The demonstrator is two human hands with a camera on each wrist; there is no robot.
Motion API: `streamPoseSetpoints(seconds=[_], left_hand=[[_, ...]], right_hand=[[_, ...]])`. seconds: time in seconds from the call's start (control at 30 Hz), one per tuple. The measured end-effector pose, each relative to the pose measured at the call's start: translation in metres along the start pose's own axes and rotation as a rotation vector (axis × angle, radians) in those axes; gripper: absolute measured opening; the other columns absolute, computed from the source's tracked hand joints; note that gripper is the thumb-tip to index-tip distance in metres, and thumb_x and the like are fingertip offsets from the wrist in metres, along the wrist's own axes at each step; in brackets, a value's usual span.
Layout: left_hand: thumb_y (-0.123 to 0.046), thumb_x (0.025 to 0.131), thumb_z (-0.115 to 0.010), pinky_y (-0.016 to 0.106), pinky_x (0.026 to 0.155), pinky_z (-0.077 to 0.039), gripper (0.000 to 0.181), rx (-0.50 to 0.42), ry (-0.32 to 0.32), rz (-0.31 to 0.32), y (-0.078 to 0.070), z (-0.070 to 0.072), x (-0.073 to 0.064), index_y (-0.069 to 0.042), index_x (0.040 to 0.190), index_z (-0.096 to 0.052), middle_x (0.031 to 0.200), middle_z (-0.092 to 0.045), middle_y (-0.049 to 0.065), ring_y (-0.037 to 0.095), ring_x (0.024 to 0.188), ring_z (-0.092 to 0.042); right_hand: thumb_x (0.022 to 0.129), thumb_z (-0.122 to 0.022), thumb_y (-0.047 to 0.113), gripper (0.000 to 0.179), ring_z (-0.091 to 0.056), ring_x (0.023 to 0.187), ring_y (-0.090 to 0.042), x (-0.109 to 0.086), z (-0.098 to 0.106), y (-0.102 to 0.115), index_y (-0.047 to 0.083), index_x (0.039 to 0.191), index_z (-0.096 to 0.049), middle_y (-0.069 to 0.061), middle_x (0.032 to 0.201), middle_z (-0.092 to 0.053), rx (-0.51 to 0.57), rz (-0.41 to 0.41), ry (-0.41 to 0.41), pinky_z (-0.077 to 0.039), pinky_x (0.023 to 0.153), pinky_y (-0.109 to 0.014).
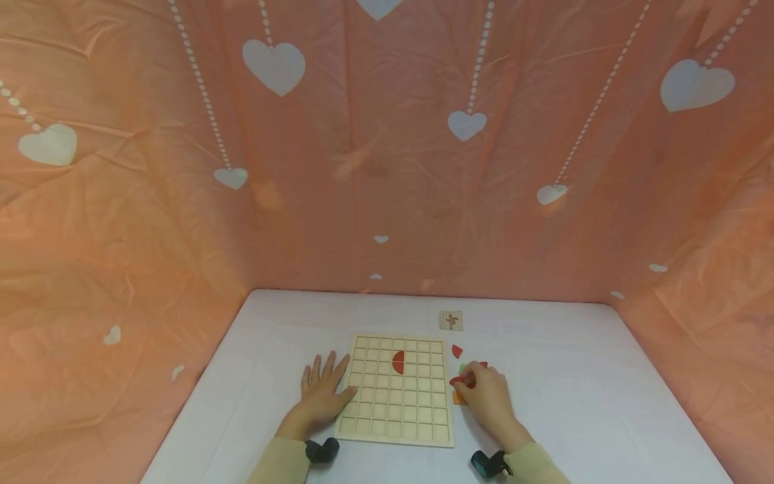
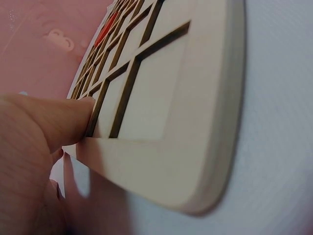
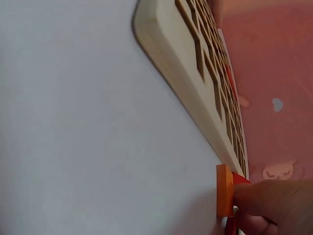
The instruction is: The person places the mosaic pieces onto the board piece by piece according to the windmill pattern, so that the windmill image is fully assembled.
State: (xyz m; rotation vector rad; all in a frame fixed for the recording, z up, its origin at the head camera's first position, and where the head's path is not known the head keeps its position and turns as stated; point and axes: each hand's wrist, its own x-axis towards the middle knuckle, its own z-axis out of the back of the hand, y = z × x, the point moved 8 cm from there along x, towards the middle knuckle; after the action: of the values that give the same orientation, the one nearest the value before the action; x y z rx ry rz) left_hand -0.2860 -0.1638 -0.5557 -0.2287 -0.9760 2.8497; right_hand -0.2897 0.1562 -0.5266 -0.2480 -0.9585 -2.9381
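Well, from where I stand, the wooden grid board (image 1: 394, 411) sits low in the frame, just about its middle, on a white table (image 1: 574, 390). Left of it, the left hand (image 1: 325, 393) lies spread, grasping nothing, its thumb on the board's edge. Toward the lower right, the right hand (image 1: 486, 398) pinches a red piece (image 1: 454, 381) beside the board's right edge, with an orange piece (image 1: 459, 398) just below. Two red quarter pieces (image 1: 398, 356) form a half disc in the board's upper part; a patterned card (image 1: 451, 320) lies above its top right corner.
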Motion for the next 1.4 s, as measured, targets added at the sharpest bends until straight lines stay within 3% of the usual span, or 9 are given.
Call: streamPoseSetpoints(seconds=[0.27,0.4,0.57,0.83,1.1,1.4], left_hand=[[-0.034,0.096,-0.056,0.056,0.11,0.016,0.067,0.002,0.003,0.014,0.002,-0.001,0.002,-0.012,0.153,-0.028,0.16,-0.006,0.02,0.042,0.144,0.013],[-0.033,0.096,-0.057,0.057,0.11,0.015,0.067,0.006,-0.002,0.011,0.003,-0.001,0.002,-0.012,0.153,-0.029,0.159,-0.007,0.021,0.043,0.143,0.012],[-0.033,0.096,-0.057,0.057,0.11,0.015,0.067,0.007,0.001,0.014,0.004,-0.002,0.003,-0.012,0.153,-0.029,0.16,-0.007,0.02,0.042,0.144,0.012],[-0.032,0.095,-0.058,0.057,0.109,0.017,0.067,-0.014,-0.001,0.011,0.004,-0.003,0.002,-0.011,0.152,-0.03,0.159,-0.008,0.022,0.043,0.143,0.012],[-0.033,0.096,-0.056,0.057,0.11,0.015,0.067,0.003,-0.004,-0.004,0.003,-0.004,0.002,-0.012,0.153,-0.029,0.16,-0.007,0.021,0.043,0.143,0.012],[-0.032,0.095,-0.057,0.058,0.11,0.014,0.067,0.004,-0.014,0.004,-0.001,0.001,-0.001,-0.009,0.152,-0.03,0.159,-0.009,0.023,0.044,0.143,0.01]], right_hand=[[0.088,-0.072,0.017,0.011,-0.05,0.078,-0.019,0.008,0.002,0.005,0.016,0.087,-0.061,0.0,0.082,-0.059,0.134,-0.071,0.068,-0.042,0.068,-0.032],[0.092,-0.068,0.018,0.008,-0.053,0.079,-0.017,0.014,-0.001,0.018,0.017,0.09,-0.06,-0.003,0.096,-0.063,0.216,-0.049,0.117,-0.045,0.062,-0.027],[0.094,-0.065,0.02,0.008,-0.047,0.063,-0.014,0.023,-0.014,0.036,0.017,0.092,-0.058,0.002,0.083,-0.057,0.25,0.017,0.173,-0.039,0.051,-0.025],[0.095,-0.063,0.02,0.007,-0.052,0.073,-0.013,0.028,-0.041,0.054,0.018,0.092,-0.058,0.006,0.082,-0.058,0.278,0.091,0.255,-0.045,0.065,-0.03],[0.095,-0.064,0.02,0.007,-0.05,0.071,-0.014,0.03,-0.06,0.052,0.019,0.092,-0.058,0.005,0.079,-0.056,0.278,0.066,0.261,-0.043,0.063,-0.029],[0.095,-0.065,0.02,0.004,-0.05,0.072,-0.013,0.031,-0.063,0.058,0.016,0.094,-0.062,0.007,0.08,-0.056,0.233,0.107,0.236,-0.044,0.064,-0.03]])
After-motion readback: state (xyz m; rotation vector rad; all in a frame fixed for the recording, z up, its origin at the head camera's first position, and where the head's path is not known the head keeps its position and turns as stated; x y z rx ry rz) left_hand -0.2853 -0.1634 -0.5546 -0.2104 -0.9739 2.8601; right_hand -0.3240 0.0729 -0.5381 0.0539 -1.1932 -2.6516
